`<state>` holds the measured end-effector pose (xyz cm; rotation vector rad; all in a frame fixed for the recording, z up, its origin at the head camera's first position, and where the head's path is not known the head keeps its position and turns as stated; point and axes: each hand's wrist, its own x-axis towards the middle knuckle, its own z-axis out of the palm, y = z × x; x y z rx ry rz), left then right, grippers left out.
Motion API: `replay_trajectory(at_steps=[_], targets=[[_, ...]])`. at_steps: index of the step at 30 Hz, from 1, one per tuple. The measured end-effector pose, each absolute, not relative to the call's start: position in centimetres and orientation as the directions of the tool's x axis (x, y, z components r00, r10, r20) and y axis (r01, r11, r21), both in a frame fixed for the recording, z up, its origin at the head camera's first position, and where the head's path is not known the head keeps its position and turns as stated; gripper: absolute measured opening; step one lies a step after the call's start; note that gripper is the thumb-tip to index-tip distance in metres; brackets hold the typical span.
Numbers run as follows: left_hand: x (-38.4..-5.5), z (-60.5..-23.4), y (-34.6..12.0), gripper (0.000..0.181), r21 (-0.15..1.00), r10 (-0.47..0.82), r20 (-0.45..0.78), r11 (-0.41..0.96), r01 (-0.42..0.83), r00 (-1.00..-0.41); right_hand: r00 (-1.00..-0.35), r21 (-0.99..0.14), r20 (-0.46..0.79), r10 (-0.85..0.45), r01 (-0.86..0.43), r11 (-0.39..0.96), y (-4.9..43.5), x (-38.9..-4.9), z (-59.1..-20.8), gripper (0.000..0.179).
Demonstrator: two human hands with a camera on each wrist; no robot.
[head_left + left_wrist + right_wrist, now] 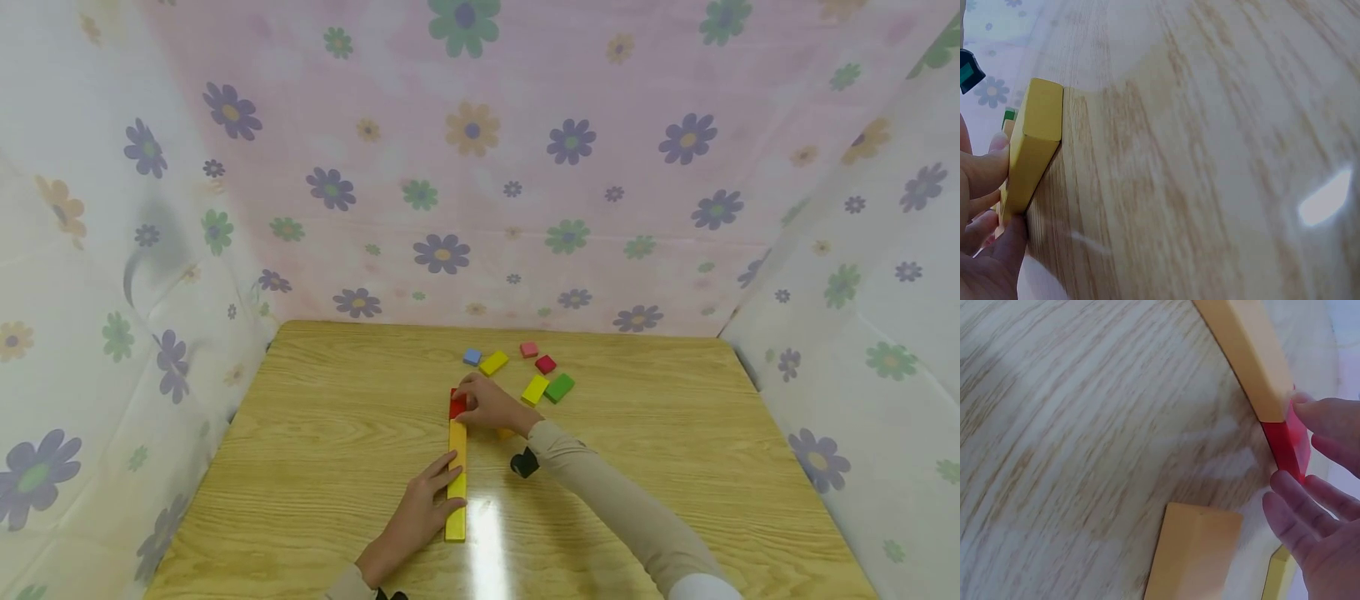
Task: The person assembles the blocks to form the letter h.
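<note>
A straight row of wooden blocks lies on the table, running away from the person. Nearest is a yellow block (455, 525), then an orange block (458, 442), with a red block (456, 408) at the far end. My left hand (420, 508) holds the yellow block, thumb over it and fingertips along the row's left side. In the left wrist view the yellow block's near end (1044, 109) shows plainly. At the far end my right hand (491, 404) pinches the red block (1282, 447) between thumb and fingers, right where it meets the orange one.
A loose orange block (1194, 550) lies under the right wrist. Beyond it are yellow blocks (536, 389), a green block (559, 387), a dark red block (546, 364), a pink block (528, 349) and a blue block (472, 357). Flowered cloth (480, 208) encloses the wooden table (322, 433).
</note>
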<state>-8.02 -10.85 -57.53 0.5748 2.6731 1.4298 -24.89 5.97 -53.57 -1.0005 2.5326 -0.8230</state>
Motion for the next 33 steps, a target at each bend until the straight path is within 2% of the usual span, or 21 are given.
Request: replay_trajectory(at_steps=[22, 30, 33], targets=[[-7.8, -57.7, -10.9, 0.050, 0.809, 0.339, 0.142, 0.501, 0.306, -0.930, -0.792, -0.624, -0.024, -0.610, -0.465, 0.628, 9.4, -24.2, -51.6, 0.034], [-7.7, -57.4, -10.8, 0.052, 0.830, 0.339, 0.123, 0.480, 0.284, -0.933, -0.770, -0.634, 0.123, -0.626, -0.546, 0.547, 11.7, -24.1, -51.4, 0.031], [-7.7, -57.4, -10.7, 0.052, 0.829, 0.337, 0.119, 0.484, 0.280, -0.934, -0.768, -0.628, 0.135, -0.626, -0.555, 0.546, 12.4, -24.1, -51.2, 0.030]])
